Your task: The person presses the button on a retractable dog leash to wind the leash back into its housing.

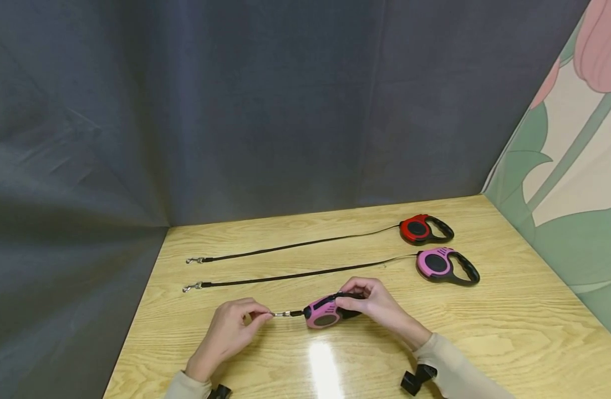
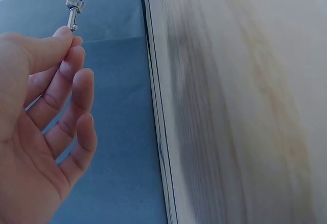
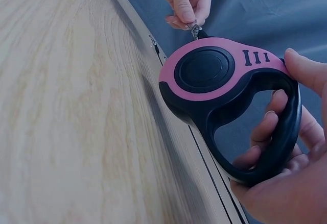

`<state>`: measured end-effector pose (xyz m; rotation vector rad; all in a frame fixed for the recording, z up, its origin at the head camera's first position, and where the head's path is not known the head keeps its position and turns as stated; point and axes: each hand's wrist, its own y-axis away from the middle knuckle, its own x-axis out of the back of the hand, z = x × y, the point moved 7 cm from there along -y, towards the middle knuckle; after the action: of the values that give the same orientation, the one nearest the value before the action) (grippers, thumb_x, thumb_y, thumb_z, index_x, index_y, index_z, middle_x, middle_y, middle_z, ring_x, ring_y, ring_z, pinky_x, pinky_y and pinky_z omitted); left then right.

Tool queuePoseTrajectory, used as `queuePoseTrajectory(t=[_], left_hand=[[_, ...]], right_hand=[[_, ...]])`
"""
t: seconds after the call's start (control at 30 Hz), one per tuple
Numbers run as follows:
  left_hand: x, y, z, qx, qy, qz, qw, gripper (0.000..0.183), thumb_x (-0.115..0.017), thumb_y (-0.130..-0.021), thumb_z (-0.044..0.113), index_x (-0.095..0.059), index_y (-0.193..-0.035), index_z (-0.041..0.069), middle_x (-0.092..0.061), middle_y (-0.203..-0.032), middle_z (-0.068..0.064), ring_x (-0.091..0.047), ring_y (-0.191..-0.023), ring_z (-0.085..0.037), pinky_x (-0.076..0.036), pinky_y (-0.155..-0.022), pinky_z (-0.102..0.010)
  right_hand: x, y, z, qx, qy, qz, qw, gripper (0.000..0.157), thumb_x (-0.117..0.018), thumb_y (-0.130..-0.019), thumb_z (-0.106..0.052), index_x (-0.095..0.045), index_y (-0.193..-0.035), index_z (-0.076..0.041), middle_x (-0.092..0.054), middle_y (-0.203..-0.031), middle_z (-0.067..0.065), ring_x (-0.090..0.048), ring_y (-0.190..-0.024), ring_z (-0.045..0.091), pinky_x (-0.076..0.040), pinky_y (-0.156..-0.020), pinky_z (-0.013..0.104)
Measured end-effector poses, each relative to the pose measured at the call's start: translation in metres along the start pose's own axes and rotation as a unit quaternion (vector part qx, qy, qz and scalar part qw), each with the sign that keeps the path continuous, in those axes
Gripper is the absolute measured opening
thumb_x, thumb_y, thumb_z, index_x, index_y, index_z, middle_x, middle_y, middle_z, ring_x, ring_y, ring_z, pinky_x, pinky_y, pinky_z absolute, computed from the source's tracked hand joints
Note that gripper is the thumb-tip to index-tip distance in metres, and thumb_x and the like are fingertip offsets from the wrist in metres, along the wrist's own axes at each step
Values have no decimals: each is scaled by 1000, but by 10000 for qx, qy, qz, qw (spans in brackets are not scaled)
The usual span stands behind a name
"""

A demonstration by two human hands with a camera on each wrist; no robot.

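Note:
My right hand [image 1: 372,303] grips the black handle of a pink retractable dog leash [image 1: 325,313], seen large in the right wrist view with its round black centre [image 3: 204,70] and bone-shaped slots. The fingers [image 3: 265,127] pass through the handle loop and the thumb lies along its top. To its left, my left hand [image 1: 235,327] pinches the metal snap hook [image 2: 73,17] of this leash between thumb and index finger, the other fingers loosely bent. Only a short bit of black strap [image 1: 296,313] shows between hook and casing.
Behind the hands, a second pink leash [image 1: 437,263] lies on the wooden table [image 1: 485,332], its cord [image 1: 305,274] drawn out leftward to a snap hook [image 1: 192,286]. Farther back lies a red leash [image 1: 417,230], likewise extended, with its hook [image 1: 194,260] at left. A dark curtain [image 1: 285,111] hangs behind.

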<state>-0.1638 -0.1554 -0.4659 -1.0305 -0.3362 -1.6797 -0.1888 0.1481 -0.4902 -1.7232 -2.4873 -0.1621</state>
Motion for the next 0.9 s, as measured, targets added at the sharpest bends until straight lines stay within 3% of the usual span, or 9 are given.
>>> queuePoseTrajectory(t=[0.13, 0.33, 0.5, 0.63, 0.73, 0.9], left_hand=[[-3, -3, 2, -44, 30, -70, 10000, 7, -78, -99, 33, -83, -95, 32, -75, -89, 21, -57, -71, 9, -48, -64, -19], [-10, -6, 1, 460, -15, -570, 9973, 7, -78, -98, 35, -83, -98, 30, -72, -87, 23, -59, -76, 8, -50, -71, -21], [-21, -9, 7, 710, 169, -926, 9930, 24, -75, -100, 38, -81, -115, 20, -75, -97, 16, -65, -88, 0, -54, -80, -25], [-31, -15, 17, 927, 749, -790, 9897, 42, -75, -100, 41, -73, -133, 14, -77, -124, 4, -70, -109, -13, -58, -95, -37], [-38, -22, 25, 1029, 1446, -689, 9817, 50, -75, -100, 40, -68, -140, 12, -73, -135, -2, -69, -120, -20, -57, -103, -43], [-50, -31, 32, 1010, 2320, -753, 9645, 45, -74, -102, 32, -68, -139, 8, -76, -125, -11, -75, -101, -20, -61, -87, -31]], right_hand=[[-1, 0, -1, -30, -26, 5, 10000, 25, -82, -93, -16, -74, -109, 3, -72, -95, -3, -67, -89, 11, -53, -81, 25], [0, -2, -1, -132, -4, 118, 9998, 27, -82, -93, -16, -74, -109, 4, -73, -96, 3, -66, -87, 11, -52, -80, 24], [2, -7, 1, -471, -187, 316, 9982, 26, -82, -94, -18, -74, -108, 3, -76, -91, 1, -71, -85, 12, -55, -79, 26], [1, -10, 0, -696, -627, 464, 9945, 22, -80, -96, -18, -72, -104, 1, -72, -85, -4, -65, -79, 11, -53, -74, 25], [-3, -13, 0, -805, -1020, 471, 9904, 15, -77, -98, -19, -70, -101, -5, -68, -83, -6, -56, -74, 12, -48, -70, 25], [-11, -17, 1, -1024, -1570, 362, 9816, 6, -71, -102, -16, -69, -98, -13, -62, -82, -7, -53, -72, 10, -46, -69, 23]])
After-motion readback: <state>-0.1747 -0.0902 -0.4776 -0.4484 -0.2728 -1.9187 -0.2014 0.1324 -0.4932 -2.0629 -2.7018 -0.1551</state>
